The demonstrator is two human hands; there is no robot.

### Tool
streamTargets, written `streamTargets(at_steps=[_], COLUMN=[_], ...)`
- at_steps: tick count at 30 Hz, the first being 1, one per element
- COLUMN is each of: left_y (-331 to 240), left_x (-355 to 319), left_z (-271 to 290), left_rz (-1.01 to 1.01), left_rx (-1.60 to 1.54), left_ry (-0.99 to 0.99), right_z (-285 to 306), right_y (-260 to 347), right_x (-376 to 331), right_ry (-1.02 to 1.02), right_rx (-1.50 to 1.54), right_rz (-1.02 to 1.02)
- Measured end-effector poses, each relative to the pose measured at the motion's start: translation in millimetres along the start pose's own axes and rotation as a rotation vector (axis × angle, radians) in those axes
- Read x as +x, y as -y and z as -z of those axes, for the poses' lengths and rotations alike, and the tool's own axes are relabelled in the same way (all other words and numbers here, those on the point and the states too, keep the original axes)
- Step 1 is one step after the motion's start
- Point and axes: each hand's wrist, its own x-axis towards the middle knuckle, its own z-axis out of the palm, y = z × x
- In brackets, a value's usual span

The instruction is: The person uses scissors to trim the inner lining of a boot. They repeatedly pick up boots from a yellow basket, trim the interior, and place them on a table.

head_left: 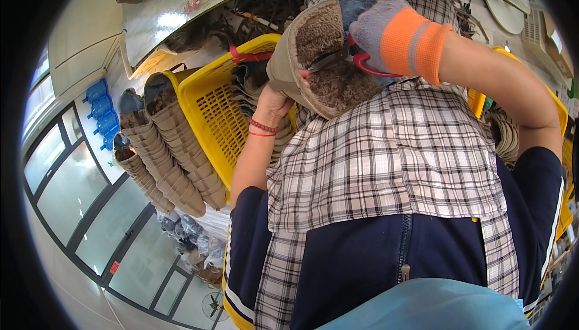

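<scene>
A tan, boot-like upper (pixel 283 64) with brown fleece lining and a blue patch at its far edge sits above my lap, its lining turned up. My bare left hand (pixel 274 102) is closed on its left side, and a pink fingertip shows at the lining. My right hand (pixel 383 37), in a grey knitted glove with an orange cuff, is closed round red-handled scissors (pixel 362 63). Their metal blades reach left into the fold between the fleece parts. Whether the blades are cutting, I cannot tell.
At my left stands a yellow plastic basket (pixel 214 122) holding more uppers. Beyond it are tall stacks of nested tan uppers (pixel 175 143). A worktable (pixel 181 13) edges the far side, with dark scraps (pixel 265 7) beneath. Another yellow basket (pixel 476 102) is at my right.
</scene>
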Motion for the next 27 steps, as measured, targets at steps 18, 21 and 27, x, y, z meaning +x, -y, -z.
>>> streamTargets(at_steps=[18,21,27], left_y=[-63,-88,-106], left_x=[27,34,73], left_z=[-86,-139,-199], left_rz=[-0.233,-0.264,-0.53], left_rx=[0.327,0.417,0.407], left_ry=[0.182,0.353,0.42], right_z=[-3,-6,-19], right_y=[31,24,-15], right_x=[-43,-45,-146], right_ry=[-0.643,-0.976,-1.303], right_rx=[1.659,1.67,1.121], right_rz=[-0.139,-0.211,-0.535])
